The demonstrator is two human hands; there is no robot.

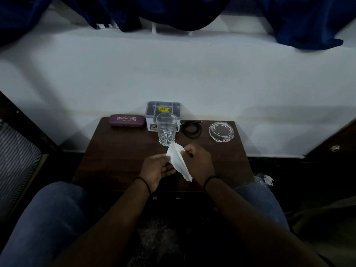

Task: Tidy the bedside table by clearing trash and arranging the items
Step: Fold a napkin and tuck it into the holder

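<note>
A small dark wooden bedside table [119, 151] was seen from above, set against a white wall, with the seated person's knees at either side. Over its front half, a crumpled white paper tissue [178, 160] was held between both hands: the left hand [156, 168] was curled under its lower edge and the right hand [198, 160] pinched its upper edge, probably so it could be folded or balled up as trash. Just behind the tissue stood an empty cut-glass tumbler [166, 130], upright. Along the back edge, items were lined up from left to right, seemingly already arranged: a purple spectacle case with gold lettering [126, 121], a grey-and-white divided organiser box with a yellow label [152, 112], a coiled black cable [191, 130] and a clear glass ashtray [221, 131]. On the dark floor to the right, something pale and crumpled [266, 179] was dimly visible, too unclear to identify.
</note>
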